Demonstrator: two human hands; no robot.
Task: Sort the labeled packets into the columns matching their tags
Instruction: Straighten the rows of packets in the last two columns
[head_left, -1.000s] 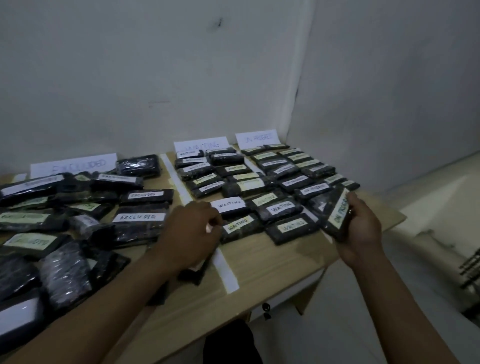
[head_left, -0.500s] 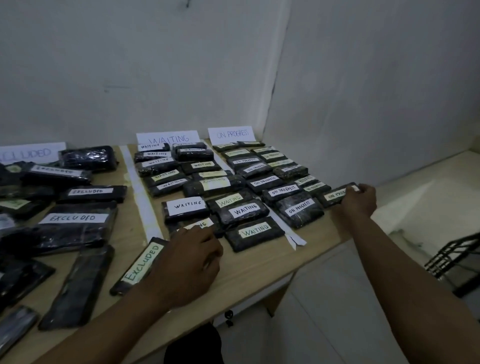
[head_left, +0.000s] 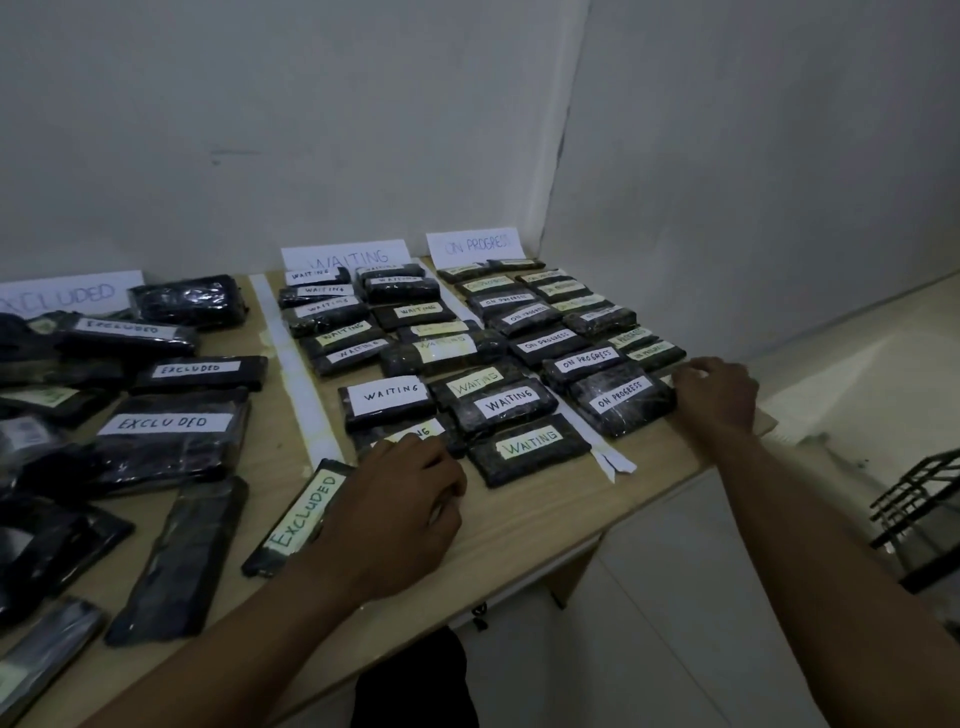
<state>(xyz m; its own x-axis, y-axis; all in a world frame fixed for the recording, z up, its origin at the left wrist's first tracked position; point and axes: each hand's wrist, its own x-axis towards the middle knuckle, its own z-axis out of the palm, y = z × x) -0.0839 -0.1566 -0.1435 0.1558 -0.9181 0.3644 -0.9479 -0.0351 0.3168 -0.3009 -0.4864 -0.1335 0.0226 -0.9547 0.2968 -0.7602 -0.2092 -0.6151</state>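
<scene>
Dark wrapped packets with handwritten tags lie on a wooden table (head_left: 524, 525) under three paper signs: EXCLUDED (head_left: 67, 297), WAITING (head_left: 345, 257) and ON PROGRESS (head_left: 475, 244). My right hand (head_left: 716, 396) presses on an ON PROGRESS packet (head_left: 666, 378) at the near right edge of that column, and the hand hides most of it. My left hand (head_left: 396, 512) rests curled on the table. Its fingertips touch the nearest WAITING packet (head_left: 415, 432). Its outer side lies against a long EXCLUDED packet (head_left: 301, 514), which sits slanted across the tape line.
White tape strips (head_left: 297, 374) (head_left: 597, 441) divide the columns. Several untagged or face-down packets (head_left: 182, 561) lie at the near left. The table ends just right of my right hand. A black wire rack (head_left: 919, 519) stands on the floor at the right.
My right hand brought the ON PROGRESS packet down from the air to the column's right edge and now covers it. My left hand shifted right, uncovering the slanted EXCLUDED packet.
</scene>
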